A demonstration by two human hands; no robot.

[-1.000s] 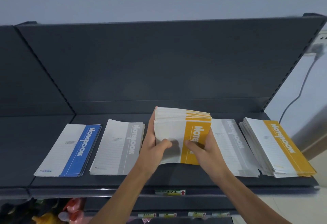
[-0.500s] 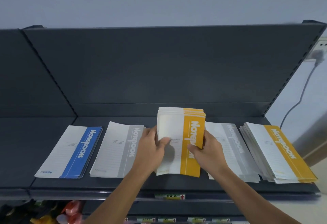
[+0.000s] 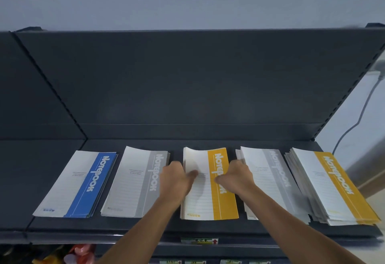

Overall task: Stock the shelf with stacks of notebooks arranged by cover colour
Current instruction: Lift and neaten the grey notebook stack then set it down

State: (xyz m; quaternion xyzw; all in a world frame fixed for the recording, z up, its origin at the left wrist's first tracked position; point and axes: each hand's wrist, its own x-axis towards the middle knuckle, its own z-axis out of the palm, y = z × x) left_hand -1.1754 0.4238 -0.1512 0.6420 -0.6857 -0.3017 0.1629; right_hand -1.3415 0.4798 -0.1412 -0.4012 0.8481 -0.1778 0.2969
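Observation:
A yellow-and-white notebook stack (image 3: 216, 199) lies flat in the middle of the dark shelf (image 3: 145, 225). My left hand (image 3: 177, 178) grips its left edge, thumb on the cover. My right hand (image 3: 235, 177) grips its right edge, thumb on the yellow band. To the left lie a blue stack (image 3: 79, 182) and a grey stack (image 3: 135, 182). A second grey stack (image 3: 270, 176) and a taller, fanned yellow stack (image 3: 329, 184) lie to the right.
The shelf's back panel (image 3: 187, 76) rises behind the stacks. A price label (image 3: 199, 240) sits on the front rail. Colourful goods (image 3: 79, 255) show on a lower shelf at bottom left. A cable (image 3: 362, 109) hangs down the wall on the right.
Both hands have lowered the yellow stack from a tilted, raised hold down flat onto the shelf between the two grey stacks.

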